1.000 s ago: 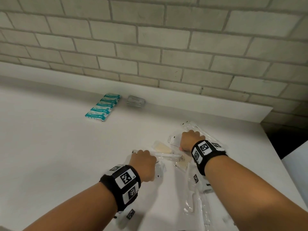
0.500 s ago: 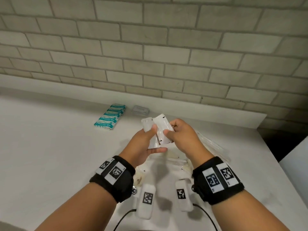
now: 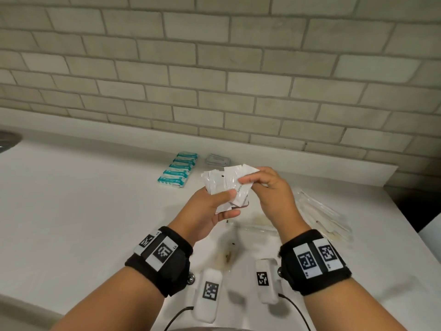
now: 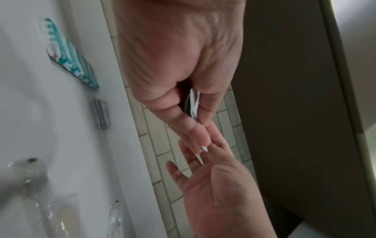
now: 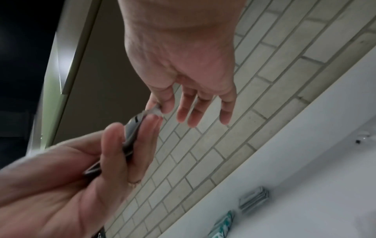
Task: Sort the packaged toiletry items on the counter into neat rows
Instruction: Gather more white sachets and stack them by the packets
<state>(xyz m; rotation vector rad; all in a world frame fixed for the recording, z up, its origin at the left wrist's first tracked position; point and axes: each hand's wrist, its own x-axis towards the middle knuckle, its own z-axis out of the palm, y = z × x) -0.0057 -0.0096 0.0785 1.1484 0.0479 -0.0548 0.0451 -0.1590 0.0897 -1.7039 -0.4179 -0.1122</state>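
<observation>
Both hands are raised above the white counter (image 3: 71, 223). My left hand (image 3: 214, 206) grips a small stack of white sachets (image 3: 219, 185) between thumb and fingers. My right hand (image 3: 265, 187) pinches the top sachet (image 3: 241, 189) of that stack with thumb and forefinger; its other fingers hang straight in the right wrist view. The sachets show edge-on in the left wrist view as white packets (image 4: 193, 103) and in the right wrist view as sachets (image 5: 134, 128). A row of teal and white packets (image 3: 177, 169) lies near the wall, with a grey packet stack (image 3: 217, 160) beside it.
Clear-wrapped long items (image 3: 319, 216) lie on the counter to the right, and more clear wraps (image 3: 250, 226) lie under my hands. A brick wall (image 3: 214, 80) backs the counter. The counter ends at a dark gap (image 3: 420, 206) on the right.
Both hands left the clear-wrapped pile on the counter, rose with white sachets and came together. The stack has since fanned out a little between the hands.
</observation>
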